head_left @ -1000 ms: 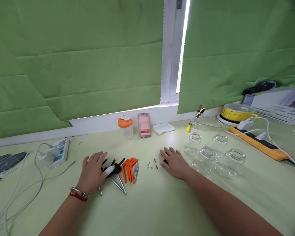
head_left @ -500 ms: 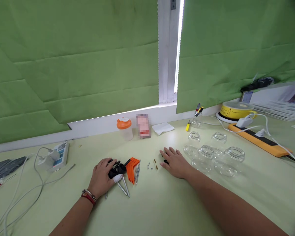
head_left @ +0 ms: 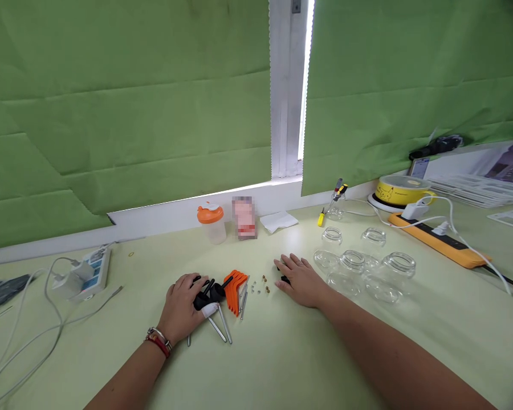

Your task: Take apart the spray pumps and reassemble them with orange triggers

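Observation:
My left hand (head_left: 183, 307), with a white wrap on its thumb, curves over and around a cluster of black parts with metal rods (head_left: 217, 292); the palm hides some of them. Touching or nearly touching this cluster are several bent orange pieces (head_left: 236, 291), bunched together. Thin metal rods or screws (head_left: 244, 302) lie just right of the orange pieces. My right hand (head_left: 301, 282) rests palm down with its fingers spread; a small black item (head_left: 285, 279) shows partly under it. Tiny brass-coloured and silver parts (head_left: 265, 285) are scattered between the hands.
Several clear glass jars (head_left: 353, 261) stand right of my right hand. Behind are an orange-lidded cup (head_left: 211, 222), a pink box (head_left: 244, 218), a paper sheet (head_left: 279, 221) and screwdrivers (head_left: 337, 191). An orange power strip (head_left: 440, 242) and a white one (head_left: 96, 273) with cables flank the table.
My left hand has slid to the right and closed in around the black parts, bringing them against the orange pieces, which are now bunched tighter. My right hand stays put. The view has shifted slightly.

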### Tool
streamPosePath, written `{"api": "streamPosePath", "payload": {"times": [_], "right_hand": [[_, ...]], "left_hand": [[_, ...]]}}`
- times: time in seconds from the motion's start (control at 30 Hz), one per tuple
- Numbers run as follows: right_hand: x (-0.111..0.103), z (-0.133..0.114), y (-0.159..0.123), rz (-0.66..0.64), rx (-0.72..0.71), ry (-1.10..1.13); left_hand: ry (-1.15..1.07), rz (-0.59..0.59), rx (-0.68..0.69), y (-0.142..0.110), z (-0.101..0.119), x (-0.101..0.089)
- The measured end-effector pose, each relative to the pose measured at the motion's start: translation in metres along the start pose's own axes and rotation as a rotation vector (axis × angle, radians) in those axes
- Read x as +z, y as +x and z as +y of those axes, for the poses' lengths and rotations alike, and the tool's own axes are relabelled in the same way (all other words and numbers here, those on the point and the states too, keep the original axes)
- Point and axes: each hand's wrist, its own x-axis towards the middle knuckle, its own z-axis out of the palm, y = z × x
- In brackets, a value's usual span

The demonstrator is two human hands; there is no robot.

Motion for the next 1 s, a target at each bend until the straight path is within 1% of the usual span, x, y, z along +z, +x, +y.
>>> {"api": "streamPosePath", "payload": {"times": [0.23, 0.4, 0.53, 0.67, 0.73, 0.8, 0.9, 1.0], "right_hand": [[0.0, 0.003, 0.0, -0.019, -0.004, 0.014], [-0.002, 0.007, 0.0, -0.039, -0.004, 0.022], [-0.003, 0.009, -0.001, -0.039, -0.018, 0.034], [-0.005, 0.007, -0.004, -0.032, -0.032, 0.035], [-0.006, 0.006, -0.005, -0.027, -0.033, 0.028], [-0.008, 0.003, -0.006, -0.015, -0.034, 0.015], [-0.011, -0.002, -0.008, 0.015, -0.043, -0.018], [-0.014, -0.012, -0.014, 0.051, -0.077, -0.062]], "left_hand": [[-0.002, 0.004, -0.008, 0.003, 0.008, 0.003], [-0.008, 0.0, -0.006, 0.006, 0.016, 0.002], [0.008, 0.003, 0.002, 0.005, 0.016, 0.002], [0.103, 0.08, -0.001, 0.002, 0.015, 0.0], [0.144, 0.117, 0.039, 0.002, 0.02, -0.007], [0.157, 0.111, 0.12, 0.005, 0.031, -0.017], [0.132, 0.015, 0.277, 0.014, 0.056, -0.03], [0.117, -0.09, 0.401, 0.023, 0.077, -0.032]]}}
